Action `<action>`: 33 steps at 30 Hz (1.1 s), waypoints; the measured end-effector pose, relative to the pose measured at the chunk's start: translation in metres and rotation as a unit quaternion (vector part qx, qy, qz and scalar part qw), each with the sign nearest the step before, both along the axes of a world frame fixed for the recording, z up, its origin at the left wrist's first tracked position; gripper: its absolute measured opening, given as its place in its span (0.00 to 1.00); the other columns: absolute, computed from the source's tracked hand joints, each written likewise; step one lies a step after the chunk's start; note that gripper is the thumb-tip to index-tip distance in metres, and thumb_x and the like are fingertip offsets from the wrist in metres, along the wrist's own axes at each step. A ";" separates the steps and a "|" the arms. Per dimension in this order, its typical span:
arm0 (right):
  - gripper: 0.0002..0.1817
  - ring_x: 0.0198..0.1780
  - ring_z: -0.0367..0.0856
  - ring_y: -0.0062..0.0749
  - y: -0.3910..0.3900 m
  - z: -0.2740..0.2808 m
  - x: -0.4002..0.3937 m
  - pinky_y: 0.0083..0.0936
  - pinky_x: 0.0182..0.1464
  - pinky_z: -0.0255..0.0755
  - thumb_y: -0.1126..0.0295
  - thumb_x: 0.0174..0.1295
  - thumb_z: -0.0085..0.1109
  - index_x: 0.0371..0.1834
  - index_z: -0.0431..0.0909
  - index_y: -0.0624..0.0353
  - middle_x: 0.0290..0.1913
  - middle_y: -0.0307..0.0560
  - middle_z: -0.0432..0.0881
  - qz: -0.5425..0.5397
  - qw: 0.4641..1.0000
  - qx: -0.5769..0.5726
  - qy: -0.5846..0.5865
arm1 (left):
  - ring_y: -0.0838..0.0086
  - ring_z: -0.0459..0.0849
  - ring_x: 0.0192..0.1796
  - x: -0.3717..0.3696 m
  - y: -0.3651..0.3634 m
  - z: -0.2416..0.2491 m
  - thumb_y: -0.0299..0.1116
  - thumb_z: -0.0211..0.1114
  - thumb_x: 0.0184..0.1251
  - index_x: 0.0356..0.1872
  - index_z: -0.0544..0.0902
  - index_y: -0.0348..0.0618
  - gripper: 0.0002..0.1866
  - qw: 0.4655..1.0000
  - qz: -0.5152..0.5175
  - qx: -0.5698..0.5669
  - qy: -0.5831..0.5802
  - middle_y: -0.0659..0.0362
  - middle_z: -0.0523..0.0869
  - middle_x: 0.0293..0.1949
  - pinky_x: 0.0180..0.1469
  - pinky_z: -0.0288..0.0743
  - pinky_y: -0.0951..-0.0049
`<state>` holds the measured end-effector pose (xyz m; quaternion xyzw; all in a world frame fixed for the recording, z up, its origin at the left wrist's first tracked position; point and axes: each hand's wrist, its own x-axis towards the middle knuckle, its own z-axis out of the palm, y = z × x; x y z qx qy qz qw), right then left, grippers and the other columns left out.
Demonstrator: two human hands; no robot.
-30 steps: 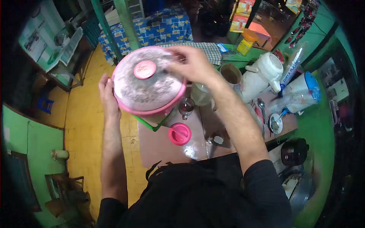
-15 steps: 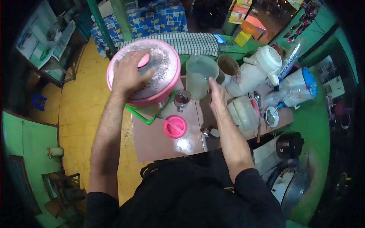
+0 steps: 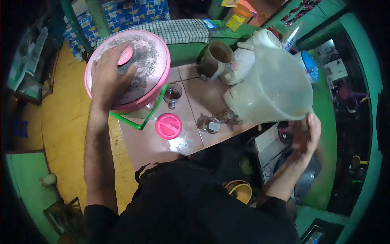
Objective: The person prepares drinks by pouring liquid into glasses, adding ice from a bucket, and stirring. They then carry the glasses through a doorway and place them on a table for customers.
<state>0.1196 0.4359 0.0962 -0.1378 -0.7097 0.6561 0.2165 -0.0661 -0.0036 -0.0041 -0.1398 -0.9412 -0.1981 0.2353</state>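
My left hand [image 3: 107, 77] rests over the pink lid [image 3: 152, 67] of a large round container, its fingers closed round the lid's knob [image 3: 125, 55]. A green carrying handle [image 3: 140, 127] hangs down the container's front. At the right, my right hand [image 3: 307, 136] grips a big translucent plastic pitcher [image 3: 280, 87], raised and tilted, with its wide end towards me; some fingers are hidden or blurred. Between my arms, a glass mug [image 3: 172, 93] of dark liquid and a pink round screw cap [image 3: 168, 126] stand on the tiled table [image 3: 185, 144].
A large mug [image 3: 219, 59] and a white jug [image 3: 243, 61] stand at the table's back right. Small glassware [image 3: 212, 125] sits near the front edge. A checked cloth [image 3: 183, 33] lies along the back ledge. Below the table is a yellow bucket [image 3: 241, 192].
My right hand has lifted the pitcher off the table and carried it right, tilting it. My left hand stays on the lid's knob. The view has shifted to the right.
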 end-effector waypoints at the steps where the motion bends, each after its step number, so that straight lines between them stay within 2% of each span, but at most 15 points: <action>1: 0.20 0.29 0.73 0.21 0.019 -0.002 0.014 0.20 0.32 0.64 0.55 0.65 0.62 0.41 0.81 0.65 0.30 0.39 0.79 0.055 0.998 0.019 -0.004 | 0.52 0.77 0.66 -0.002 -0.001 -0.003 0.37 0.72 0.59 0.67 0.76 0.49 0.32 1.000 -0.005 0.003 -0.002 0.49 0.81 0.62 0.69 0.67 0.54; 3: 0.18 0.28 0.71 0.18 0.036 -0.010 0.037 0.20 0.30 0.62 0.56 0.64 0.66 0.36 0.82 0.63 0.27 0.36 0.78 0.041 0.989 0.097 -0.099 | 0.53 0.76 0.67 -0.004 -0.006 -0.009 0.44 0.71 0.61 0.68 0.75 0.56 0.32 1.000 -0.009 0.017 0.000 0.49 0.80 0.63 0.69 0.63 0.46; 5: 0.17 0.26 0.69 0.16 0.037 -0.037 0.047 0.19 0.28 0.61 0.57 0.61 0.70 0.33 0.82 0.62 0.25 0.34 0.78 -0.043 0.982 0.104 -0.151 | 0.53 0.76 0.67 -0.004 -0.006 -0.011 0.44 0.71 0.61 0.68 0.75 0.56 0.32 1.000 -0.011 0.016 0.005 0.49 0.80 0.62 0.68 0.63 0.45; 7: 0.19 0.20 0.66 0.15 0.049 -0.063 0.053 0.21 0.23 0.59 0.55 0.61 0.72 0.27 0.82 0.61 0.19 0.31 0.74 -0.041 0.952 0.182 -0.242 | 0.53 0.75 0.67 -0.005 -0.007 -0.012 0.44 0.71 0.61 0.68 0.75 0.56 0.32 1.000 -0.012 0.016 0.013 0.49 0.80 0.62 0.68 0.63 0.45; 11: 0.20 0.19 0.65 0.14 0.049 -0.106 0.059 0.21 0.22 0.57 0.55 0.61 0.71 0.25 0.81 0.61 0.18 0.30 0.73 -0.038 0.913 0.184 -0.363 | 0.53 0.76 0.67 -0.004 -0.008 -0.011 0.44 0.72 0.61 0.68 0.75 0.55 0.32 0.999 -0.023 0.016 0.021 0.48 0.80 0.61 0.67 0.64 0.45; 12: 0.20 0.20 0.68 0.16 0.046 -0.110 0.058 0.22 0.22 0.59 0.56 0.62 0.71 0.28 0.83 0.65 0.20 0.34 0.77 -0.041 0.903 0.188 -0.384 | 0.53 0.76 0.67 -0.003 -0.007 -0.011 0.44 0.72 0.61 0.68 0.75 0.55 0.33 0.999 -0.030 0.020 0.017 0.48 0.80 0.62 0.67 0.64 0.46; 15: 0.22 0.22 0.71 0.19 0.038 -0.126 0.054 0.24 0.23 0.63 0.55 0.61 0.71 0.31 0.84 0.69 0.22 0.38 0.80 -0.052 0.885 0.231 -0.400 | 0.53 0.76 0.66 -0.005 -0.007 -0.012 0.44 0.72 0.61 0.68 0.75 0.54 0.33 0.999 -0.028 0.015 0.026 0.48 0.80 0.61 0.67 0.65 0.48; 16: 0.25 0.23 0.74 0.21 0.040 -0.133 0.054 0.26 0.26 0.67 0.53 0.60 0.71 0.31 0.84 0.71 0.23 0.42 0.81 -0.039 0.893 0.204 -0.399 | 0.53 0.76 0.66 -0.005 -0.007 -0.012 0.44 0.72 0.61 0.68 0.75 0.54 0.33 0.999 -0.028 0.014 0.025 0.48 0.80 0.61 0.67 0.65 0.48; 20: 0.27 0.25 0.79 0.25 0.043 -0.145 0.047 0.29 0.30 0.72 0.51 0.59 0.71 0.32 0.84 0.73 0.24 0.45 0.84 -0.039 0.874 0.236 -0.422 | 0.52 0.77 0.66 -0.003 -0.007 -0.010 0.44 0.71 0.61 0.68 0.75 0.53 0.32 0.999 -0.024 0.015 0.019 0.47 0.81 0.61 0.68 0.65 0.51; 22: 0.28 0.29 0.84 0.31 0.040 -0.148 0.045 0.33 0.35 0.75 0.50 0.59 0.71 0.32 0.85 0.74 0.27 0.52 0.86 -0.040 0.885 0.244 -0.395 | 0.52 0.77 0.65 -0.002 -0.006 -0.010 0.44 0.71 0.61 0.68 0.75 0.53 0.32 0.999 -0.021 0.019 0.018 0.47 0.81 0.61 0.68 0.65 0.51; 23: 0.28 0.29 0.84 0.31 0.039 -0.147 0.043 0.33 0.35 0.75 0.50 0.59 0.71 0.32 0.85 0.74 0.27 0.52 0.86 -0.039 0.885 0.244 -0.395 | 0.52 0.77 0.65 -0.002 -0.006 -0.010 0.44 0.71 0.61 0.68 0.75 0.54 0.32 1.000 -0.018 0.021 0.013 0.47 0.81 0.61 0.68 0.66 0.52; 25: 0.30 0.32 0.87 0.38 0.036 -0.143 0.039 0.36 0.38 0.77 0.48 0.57 0.71 0.33 0.85 0.74 0.30 0.58 0.87 -0.038 0.862 0.303 -0.404 | 0.52 0.77 0.65 -0.002 -0.006 -0.010 0.44 0.70 0.61 0.68 0.76 0.54 0.32 1.000 -0.016 0.023 0.008 0.47 0.81 0.61 0.68 0.66 0.53; 29: 0.32 0.33 0.88 0.42 0.037 -0.143 0.033 0.37 0.40 0.78 0.46 0.55 0.71 0.34 0.85 0.74 0.30 0.61 0.87 -0.045 0.837 0.327 -0.436 | 0.52 0.77 0.64 -0.003 -0.007 -0.011 0.44 0.70 0.61 0.68 0.76 0.54 0.31 1.000 -0.010 0.016 0.009 0.47 0.81 0.60 0.68 0.66 0.53; 33: 0.33 0.36 0.89 0.45 0.023 -0.133 0.030 0.38 0.42 0.78 0.44 0.55 0.71 0.34 0.85 0.73 0.31 0.62 0.88 -0.063 0.839 0.372 -0.392 | 0.52 0.78 0.64 -0.003 -0.006 -0.012 0.44 0.71 0.61 0.68 0.75 0.54 0.32 1.000 -0.007 0.018 0.015 0.48 0.81 0.60 0.68 0.66 0.52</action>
